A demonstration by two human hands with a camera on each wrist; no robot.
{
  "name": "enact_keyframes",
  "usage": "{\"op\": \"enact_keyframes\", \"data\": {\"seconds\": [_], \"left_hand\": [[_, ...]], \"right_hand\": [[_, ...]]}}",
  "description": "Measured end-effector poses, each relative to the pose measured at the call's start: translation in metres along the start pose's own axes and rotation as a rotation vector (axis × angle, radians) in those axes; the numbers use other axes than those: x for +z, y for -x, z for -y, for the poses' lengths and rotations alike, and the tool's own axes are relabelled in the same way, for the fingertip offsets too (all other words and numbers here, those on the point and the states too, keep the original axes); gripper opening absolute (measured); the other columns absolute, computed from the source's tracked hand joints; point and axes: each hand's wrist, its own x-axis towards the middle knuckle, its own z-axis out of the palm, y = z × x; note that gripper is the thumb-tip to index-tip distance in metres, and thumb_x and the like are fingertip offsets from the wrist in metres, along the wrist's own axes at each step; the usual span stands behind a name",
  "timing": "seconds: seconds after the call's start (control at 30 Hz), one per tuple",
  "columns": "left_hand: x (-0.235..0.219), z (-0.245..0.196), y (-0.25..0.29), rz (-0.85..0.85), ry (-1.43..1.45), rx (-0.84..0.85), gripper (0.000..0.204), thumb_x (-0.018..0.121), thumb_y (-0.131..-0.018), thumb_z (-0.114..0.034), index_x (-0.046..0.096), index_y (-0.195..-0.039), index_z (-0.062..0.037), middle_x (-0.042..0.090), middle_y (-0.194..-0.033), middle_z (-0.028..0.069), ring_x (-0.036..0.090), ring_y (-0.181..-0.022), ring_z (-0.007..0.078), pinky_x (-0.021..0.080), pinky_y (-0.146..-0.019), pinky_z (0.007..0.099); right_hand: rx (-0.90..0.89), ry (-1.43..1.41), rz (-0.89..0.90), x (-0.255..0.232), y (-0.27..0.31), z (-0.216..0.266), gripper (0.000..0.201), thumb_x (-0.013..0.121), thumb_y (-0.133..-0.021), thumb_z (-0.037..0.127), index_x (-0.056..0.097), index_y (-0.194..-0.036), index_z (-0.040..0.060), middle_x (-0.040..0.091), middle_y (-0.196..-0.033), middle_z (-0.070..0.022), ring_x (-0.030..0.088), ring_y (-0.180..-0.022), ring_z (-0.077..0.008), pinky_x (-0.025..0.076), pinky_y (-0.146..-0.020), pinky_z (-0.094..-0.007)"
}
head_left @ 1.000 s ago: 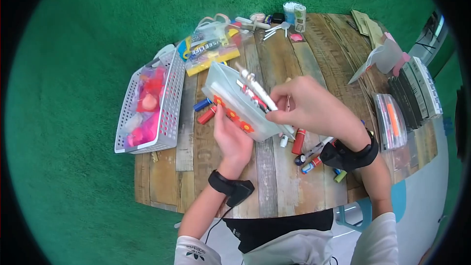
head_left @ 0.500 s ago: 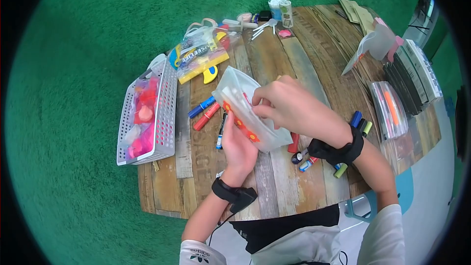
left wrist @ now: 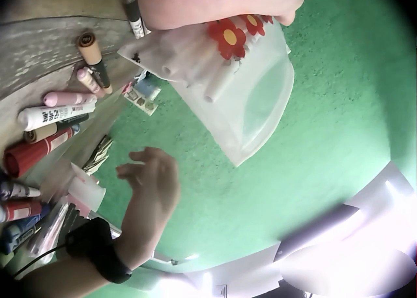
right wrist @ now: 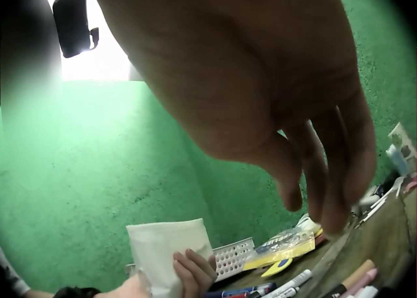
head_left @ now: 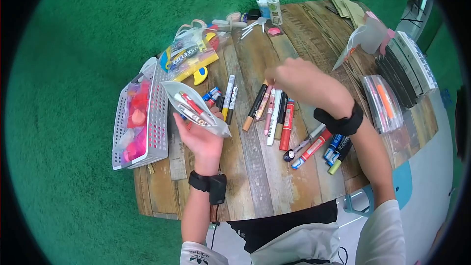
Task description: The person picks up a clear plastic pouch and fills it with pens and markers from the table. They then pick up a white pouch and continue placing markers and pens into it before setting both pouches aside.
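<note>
A translucent zip pouch [head_left: 217, 128] with its mouth spread faces up over the left of the table. My left hand [head_left: 202, 143] grips it from below, thumb and fingers on opposite sides. Inside are several pens, among them a red and white pen [head_left: 192, 103]. Red flowers [left wrist: 228, 40] decorate its outside, seen in the left wrist view. My right hand [head_left: 310, 83] hovers at the far ends of a row of markers, fingers loosely bent with nothing between them. That row includes an orange and black marker [head_left: 255, 109], a white one [head_left: 274, 123] and a red one [head_left: 287, 128].
A white basket [head_left: 161, 132] of pink and red items stands at the left edge. Behind the pouch lies a yellow-edged plastic bag [head_left: 191, 61]. More markers [head_left: 312, 150] lie near the right forearm. A clear case [head_left: 382, 105] and dark folders [head_left: 398, 81] stand at the right.
The right hand has come out of the pouch and moved right, over the markers. My left hand has carried the pouch left and tipped its mouth upward, uncovering the marker row.
</note>
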Motion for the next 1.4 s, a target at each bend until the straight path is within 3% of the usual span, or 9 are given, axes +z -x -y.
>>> {"op": "enact_keyframes", "data": {"seconds": [0.1,0.43,0.73,0.8,0.83,0.87,1.03,1.17,1.4], "left_hand": [[-0.003,0.001,-0.001,-0.009,-0.009,0.003,0.055,0.053,-0.093,-0.051,0.051,-0.12,-0.0026,0.048,-0.096,0.0067,0.046,-0.084,0.0198,0.043,-0.079,0.0337],[0.0,0.006,-0.001,-0.155,-0.035,0.061,0.062,0.05,-0.093,-0.054,0.051,-0.123,-0.0001,0.053,-0.105,0.0115,0.048,-0.088,0.0219,0.043,-0.082,0.035],[0.013,0.012,0.003,-0.217,-0.124,0.068,0.064,0.046,-0.095,-0.058,0.053,-0.122,0.0001,0.057,-0.106,0.0139,0.049,-0.087,0.0246,0.044,-0.081,0.0377],[0.013,0.012,0.003,-0.18,-0.09,0.045,0.065,0.045,-0.095,-0.058,0.053,-0.122,0.0007,0.057,-0.106,0.0146,0.05,-0.087,0.0249,0.044,-0.08,0.0377],[0.013,0.012,0.003,-0.193,-0.112,0.049,0.065,0.045,-0.095,-0.058,0.054,-0.122,0.0007,0.058,-0.106,0.0148,0.05,-0.086,0.0249,0.044,-0.08,0.0377],[0.014,0.013,0.003,-0.208,-0.131,0.057,0.065,0.044,-0.095,-0.058,0.054,-0.122,0.0008,0.058,-0.106,0.015,0.05,-0.086,0.025,0.044,-0.08,0.0378],[0.014,0.012,0.003,-0.217,-0.072,0.047,0.063,0.045,-0.096,-0.056,0.053,-0.124,0.0,0.058,-0.109,0.0153,0.051,-0.087,0.0268,0.044,-0.08,0.0387],[0.007,0.011,0.002,-0.193,-0.047,0.043,0.062,0.047,-0.096,-0.054,0.052,-0.126,-0.0003,0.058,-0.109,0.0157,0.052,-0.09,0.0291,0.045,-0.082,0.0401],[0.004,0.01,0.001,-0.18,-0.044,0.028,0.06,0.049,-0.095,-0.053,0.053,-0.125,-0.0008,0.06,-0.108,0.0125,0.055,-0.097,0.0281,0.044,-0.088,0.0406]], "right_hand": [[0.002,-0.013,0.212,0.014,0.001,-0.003,0.008,0.061,-0.085,0.007,0.066,-0.09,0.0046,0.067,-0.082,-0.0172,0.065,-0.085,-0.0366,0.05,-0.072,-0.0449],[0.181,0.038,0.24,0.015,0.0,-0.024,0.014,0.061,-0.081,0.008,0.071,-0.091,0.0063,0.068,-0.089,-0.0185,0.066,-0.088,-0.0366,0.053,-0.075,-0.0449],[0.095,0.01,-0.005,-0.034,0.009,-0.031,0.016,0.06,-0.076,0.005,0.067,-0.09,0.002,0.063,-0.07,-0.0193,0.063,-0.07,-0.0381,0.049,-0.066,-0.0447],[0.043,0.024,-0.021,-0.046,0.026,-0.014,0.024,0.056,-0.074,-0.002,0.064,-0.097,0.0013,0.061,-0.068,-0.0169,0.063,-0.071,-0.0375,0.049,-0.065,-0.0432],[0.025,0.063,0.036,-0.057,0.039,-0.001,0.031,0.056,-0.074,-0.007,0.065,-0.103,0.0002,0.067,-0.086,-0.0224,0.066,-0.086,-0.0377,0.053,-0.075,-0.0438],[-0.032,0.126,0.008,-0.058,0.053,0.003,0.027,0.056,-0.075,-0.006,0.064,-0.1,0.0007,0.065,-0.085,-0.0213,0.065,-0.084,-0.0386,0.052,-0.072,-0.0442],[0.189,0.175,0.394,-0.084,0.123,0.025,0.017,0.061,-0.08,0.002,0.063,-0.097,0.0027,0.059,-0.086,-0.0159,0.063,-0.082,-0.0356,0.05,-0.07,-0.0437],[0.262,0.176,0.512,-0.079,0.168,0.011,0.025,0.066,-0.08,0.004,0.062,-0.104,0.0034,0.057,-0.098,-0.0145,0.064,-0.081,-0.0354,0.051,-0.07,-0.0431],[0.341,0.158,0.382,-0.058,0.19,0.018,0.03,0.067,-0.079,0.004,0.061,-0.108,0.0051,0.052,-0.101,-0.0136,0.064,-0.083,-0.0336,0.051,-0.071,-0.0425]]}}
